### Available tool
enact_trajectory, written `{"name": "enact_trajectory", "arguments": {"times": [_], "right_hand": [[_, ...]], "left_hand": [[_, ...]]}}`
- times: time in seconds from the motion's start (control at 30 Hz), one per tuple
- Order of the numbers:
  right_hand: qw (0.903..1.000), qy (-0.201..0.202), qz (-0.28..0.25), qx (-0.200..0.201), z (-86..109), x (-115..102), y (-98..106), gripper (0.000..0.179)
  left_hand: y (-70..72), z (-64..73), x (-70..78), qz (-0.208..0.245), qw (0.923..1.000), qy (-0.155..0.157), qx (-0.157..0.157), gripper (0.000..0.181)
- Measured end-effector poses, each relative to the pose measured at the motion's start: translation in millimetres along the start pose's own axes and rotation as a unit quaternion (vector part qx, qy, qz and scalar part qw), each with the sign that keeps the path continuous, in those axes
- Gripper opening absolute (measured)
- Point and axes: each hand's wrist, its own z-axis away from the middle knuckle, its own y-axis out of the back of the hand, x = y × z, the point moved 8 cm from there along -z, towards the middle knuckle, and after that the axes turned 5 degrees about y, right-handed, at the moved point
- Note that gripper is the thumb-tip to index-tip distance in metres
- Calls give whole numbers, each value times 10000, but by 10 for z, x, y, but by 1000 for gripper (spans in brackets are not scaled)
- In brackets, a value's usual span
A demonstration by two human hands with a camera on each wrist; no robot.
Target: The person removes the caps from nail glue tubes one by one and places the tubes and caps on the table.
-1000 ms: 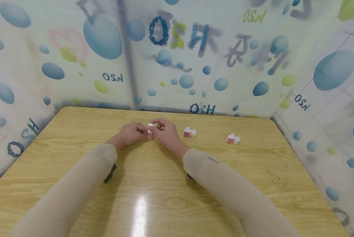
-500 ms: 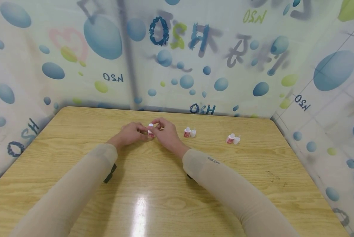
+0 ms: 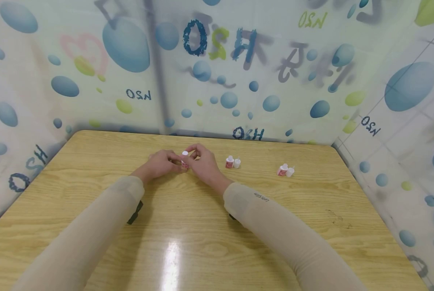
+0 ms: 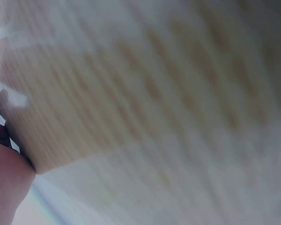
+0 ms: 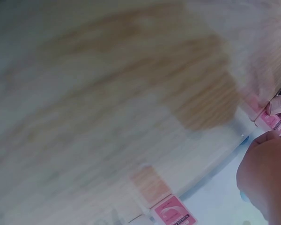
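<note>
Between my two hands, left of centre on the table in the head view, stands a small white bottle (image 3: 185, 154) with a pinkish-red label. My left hand (image 3: 159, 163) grips it low from the left side. From the right, my right hand (image 3: 204, 165) holds its upper part between thumb and fingers, partly covering it. In the right wrist view the bottle's pink label (image 5: 273, 123) shows between the fingertips of both hands. The left wrist view has only part of my left hand (image 4: 7, 173) at its left edge; the bottle is hidden there.
To the right stands a second such bottle (image 3: 229, 162) with a small white cup-shaped piece (image 3: 237, 163) beside it. Farther right is a third bottle (image 3: 282, 170) with a similar white piece (image 3: 290, 172). The wooden table (image 3: 209, 242) meets a patterned curtain (image 3: 217, 105) at its back edge.
</note>
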Motion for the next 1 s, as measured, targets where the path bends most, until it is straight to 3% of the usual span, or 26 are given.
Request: {"name": "enact_trajectory", "arguments": {"times": [0.43,1.0], "right_hand": [[9997,260,3,-39,-18,-7,-2,17],[9995,169,-227,-119,-4,22,-22,21]], "left_hand": [[4,-2,-20,65,10000,32,-4,35],[13,10,-10,23,10000,31,56,33]]}}
